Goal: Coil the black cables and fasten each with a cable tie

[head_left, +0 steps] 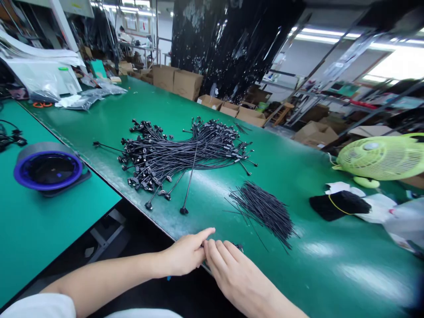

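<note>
My left hand (187,254) and my right hand (232,269) meet at the near edge of the green table (298,168). Their fingers are pressed together on a small black part (239,246) that they mostly hide. Just beyond them lies a loose bundle of thin black cable ties (265,210). Farther back sits a large heap of black cables with connector ends (185,150); one cable end (183,210) reaches toward my hands.
A blue-rimmed round device (48,170) sits on the left table. A lime-green fan (380,157) and a black bundle with a yellow band (339,204) lie at right. Cardboard boxes (187,83) and plastic bags (82,99) line the far edge.
</note>
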Demonstrator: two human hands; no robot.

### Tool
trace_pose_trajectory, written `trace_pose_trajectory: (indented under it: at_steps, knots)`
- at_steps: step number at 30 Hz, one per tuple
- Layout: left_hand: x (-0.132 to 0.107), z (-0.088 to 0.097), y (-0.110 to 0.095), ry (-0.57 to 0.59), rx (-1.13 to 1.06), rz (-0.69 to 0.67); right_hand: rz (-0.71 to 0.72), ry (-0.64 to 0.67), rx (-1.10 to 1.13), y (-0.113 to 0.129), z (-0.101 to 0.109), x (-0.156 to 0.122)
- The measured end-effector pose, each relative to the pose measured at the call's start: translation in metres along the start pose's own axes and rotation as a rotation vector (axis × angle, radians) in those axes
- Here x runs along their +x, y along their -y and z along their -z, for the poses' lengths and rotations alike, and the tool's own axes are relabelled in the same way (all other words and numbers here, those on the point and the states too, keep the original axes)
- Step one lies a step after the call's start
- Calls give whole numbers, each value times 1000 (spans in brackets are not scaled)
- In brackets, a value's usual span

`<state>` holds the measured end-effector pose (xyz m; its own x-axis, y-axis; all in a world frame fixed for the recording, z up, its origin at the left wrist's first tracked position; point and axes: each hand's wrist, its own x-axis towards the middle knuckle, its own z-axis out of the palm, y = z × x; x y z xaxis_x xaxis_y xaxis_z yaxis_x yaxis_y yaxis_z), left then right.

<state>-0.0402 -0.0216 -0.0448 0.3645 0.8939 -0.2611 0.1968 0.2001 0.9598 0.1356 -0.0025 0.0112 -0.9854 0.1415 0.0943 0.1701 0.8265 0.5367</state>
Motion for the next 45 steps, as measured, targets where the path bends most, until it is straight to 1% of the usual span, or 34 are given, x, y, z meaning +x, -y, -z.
trace_pose_trajectory:
  at_steps: [1,3,8,12,14,16,18,19,21,22,23,25,26,27,28,29,30,31,32,34,36,37,39,41,43,44,45]
  knots:
    - [1,0,-1,2,5,3,-16,39,-27,2,0,1]
    - [2,1,-4,11,35,2,-37,75,-55,4,-2,2]
    - [-6,3,-13,7,237,-54,-87,52,-73,5,-9,3]
    - [-10,3,-12,9,322,-161,-53,32,-135,10,-14,4]
    - [-8,4,-11,17,363,-173,-65,32,-165,11,-18,5]
    - [-3,5,-13,28,374,-156,-129,24,-158,6,-24,7]
    - [3,5,-18,24,315,-111,-231,-4,-77,-4,-30,10]
    - [7,5,-21,4,262,-86,-296,-26,-7,-11,-32,12]
    - [13,4,-29,-79,125,-59,-449,-104,162,-22,-34,17]
    - [15,4,-33,-125,41,-74,-534,-159,254,-25,-33,19]
    - [18,4,-37,-159,-49,-109,-633,-230,344,-26,-31,22]
    - [20,6,-44,-178,-179,-206,-848,-402,539,-18,-27,27]
    - [21,8,-47,-178,-189,-265,-944,-485,650,-12,-25,28]
    - [20,10,-49,-173,-151,-325,-1017,-549,766,-5,-23,27]
    - [18,13,-51,-173,-76,-381,-1059,-584,878,2,-22,25]
    - [16,15,-52,-173,16,-429,-1070,-583,976,7,-22,22]
    - [13,16,-52,-168,98,-464,-1053,-554,1049,11,-22,17]
    - [9,17,-51,-150,157,-487,-1025,-505,1085,12,-22,12]
    - [5,16,-50,-119,191,-502,-1001,-455,1076,10,-23,6]
    - [-1,11,-44,-38,227,-519,-997,-376,947,2,-24,-6]
    - [-2,3,-37,36,267,-529,-1022,-354,761,-7,-22,-15]
    - [0,0,-33,58,278,-509,-1022,-366,681,-10,-19,-17]
    - [7,-3,-28,66,210,-397,-965,-389,576,-10,-12,-16]
    - [13,1,-28,56,17,-235,-866,-383,534,0,-6,-9]
    - [12,9,-34,36,-196,-120,-769,-356,577,14,-4,0]
    - [8,14,-38,22,-260,-98,-735,-344,643,21,-4,4]
    - [4,18,-42,1,-272,-105,-717,-339,730,25,-7,7]
